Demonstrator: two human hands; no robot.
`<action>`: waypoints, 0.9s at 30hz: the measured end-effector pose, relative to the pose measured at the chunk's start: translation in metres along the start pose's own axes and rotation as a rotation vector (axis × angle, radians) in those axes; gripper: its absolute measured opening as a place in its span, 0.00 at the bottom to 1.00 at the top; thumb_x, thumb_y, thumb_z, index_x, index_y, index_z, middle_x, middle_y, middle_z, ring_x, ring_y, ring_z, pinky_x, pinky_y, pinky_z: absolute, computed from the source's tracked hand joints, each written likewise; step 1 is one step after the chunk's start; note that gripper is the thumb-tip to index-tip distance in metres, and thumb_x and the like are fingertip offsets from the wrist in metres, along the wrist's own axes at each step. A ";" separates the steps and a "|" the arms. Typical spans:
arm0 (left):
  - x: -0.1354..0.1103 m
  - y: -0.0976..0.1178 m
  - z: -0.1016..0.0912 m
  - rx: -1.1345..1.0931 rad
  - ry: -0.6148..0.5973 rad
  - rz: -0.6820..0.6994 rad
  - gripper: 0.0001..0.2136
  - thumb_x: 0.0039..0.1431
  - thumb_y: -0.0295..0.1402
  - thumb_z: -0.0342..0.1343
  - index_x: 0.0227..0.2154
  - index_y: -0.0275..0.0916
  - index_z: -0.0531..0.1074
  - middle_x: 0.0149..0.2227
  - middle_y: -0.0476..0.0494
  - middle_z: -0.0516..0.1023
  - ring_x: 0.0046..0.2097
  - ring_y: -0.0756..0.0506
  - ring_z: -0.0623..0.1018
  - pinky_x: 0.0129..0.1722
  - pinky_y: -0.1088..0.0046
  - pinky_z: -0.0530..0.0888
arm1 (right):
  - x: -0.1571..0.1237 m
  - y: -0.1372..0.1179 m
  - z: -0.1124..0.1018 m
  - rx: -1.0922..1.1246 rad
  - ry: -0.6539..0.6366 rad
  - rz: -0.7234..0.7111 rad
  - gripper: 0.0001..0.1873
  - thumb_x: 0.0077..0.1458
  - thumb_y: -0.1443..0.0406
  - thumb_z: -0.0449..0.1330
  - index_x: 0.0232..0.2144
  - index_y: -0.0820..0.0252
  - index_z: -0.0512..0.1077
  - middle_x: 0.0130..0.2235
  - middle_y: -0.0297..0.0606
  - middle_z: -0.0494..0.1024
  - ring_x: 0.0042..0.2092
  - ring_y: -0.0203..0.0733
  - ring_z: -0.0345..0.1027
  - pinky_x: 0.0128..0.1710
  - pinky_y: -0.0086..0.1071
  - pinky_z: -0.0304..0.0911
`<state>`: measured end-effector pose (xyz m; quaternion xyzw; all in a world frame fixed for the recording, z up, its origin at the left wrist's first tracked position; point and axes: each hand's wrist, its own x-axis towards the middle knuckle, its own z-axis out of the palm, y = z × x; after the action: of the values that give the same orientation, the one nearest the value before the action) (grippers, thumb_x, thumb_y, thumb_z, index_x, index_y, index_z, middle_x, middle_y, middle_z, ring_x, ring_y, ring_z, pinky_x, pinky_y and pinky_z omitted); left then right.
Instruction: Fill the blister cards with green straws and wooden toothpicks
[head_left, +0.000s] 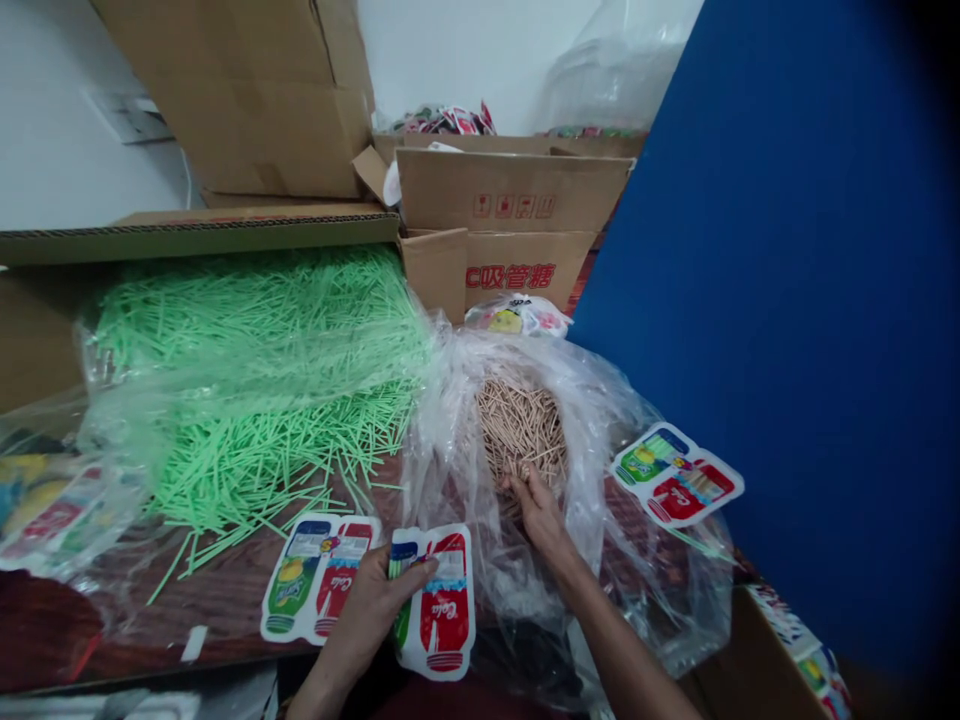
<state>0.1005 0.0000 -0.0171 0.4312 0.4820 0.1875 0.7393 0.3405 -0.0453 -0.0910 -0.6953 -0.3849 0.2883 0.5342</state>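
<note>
My left hand [375, 600] is closed on a bottle-shaped printed pouch [448, 612] with a red cola side and a green side, the thumb lying across its front. Green ends show near the thumb. My right hand [546, 518] reaches into an open clear plastic bag [442, 440], its bent fingertips pinched at the pile of thin brown straws [523, 420]. How many straws it grips is hidden. A similar pouch [291, 580] lies just left of my left hand. Another pouch [681, 478], with brown and green straws showing through, rests on plastic to the right.
A large heap of green straws [285, 350] spills from a lined carton [202, 240] onto the dark wooden table [232, 620]. Cardboard boxes [517, 195] stand behind. A blue panel [765, 280] bounds the right side. A carton [757, 640] with printed pouches sits lower right.
</note>
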 end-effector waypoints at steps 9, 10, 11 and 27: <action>0.009 0.008 0.015 -0.031 -0.137 0.027 0.10 0.43 0.35 0.68 0.26 0.34 0.77 0.24 0.47 0.81 0.25 0.47 0.77 0.28 0.76 0.73 | 0.001 -0.036 -0.006 0.598 0.161 0.056 0.10 0.53 0.56 0.59 0.33 0.54 0.68 0.30 0.32 0.75 0.37 0.43 0.72 0.48 0.41 0.64; 0.011 0.010 0.017 -0.016 -0.149 0.033 0.10 0.43 0.35 0.69 0.25 0.34 0.77 0.24 0.47 0.81 0.25 0.47 0.77 0.28 0.76 0.72 | 0.002 -0.044 -0.008 0.727 0.165 0.069 0.10 0.51 0.57 0.61 0.34 0.54 0.68 0.30 0.31 0.75 0.37 0.43 0.72 0.49 0.42 0.64; 0.012 0.011 0.019 0.000 -0.164 0.032 0.10 0.43 0.36 0.69 0.24 0.33 0.77 0.24 0.46 0.81 0.26 0.47 0.77 0.28 0.76 0.72 | 0.002 -0.053 -0.009 0.827 0.157 0.076 0.10 0.51 0.59 0.62 0.34 0.53 0.68 0.30 0.31 0.75 0.37 0.42 0.73 0.50 0.42 0.64; 0.017 0.021 0.029 -0.110 -0.275 0.043 0.09 0.43 0.31 0.68 0.28 0.33 0.78 0.28 0.46 0.80 0.29 0.48 0.76 0.32 0.75 0.72 | -0.036 -0.111 0.033 1.023 0.082 0.213 0.09 0.54 0.57 0.61 0.36 0.52 0.67 0.30 0.31 0.77 0.42 0.45 0.75 0.45 0.40 0.68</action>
<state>0.1367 0.0097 -0.0044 0.4218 0.3557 0.1688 0.8167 0.2692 -0.0438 0.0072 -0.3913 -0.1006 0.4649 0.7878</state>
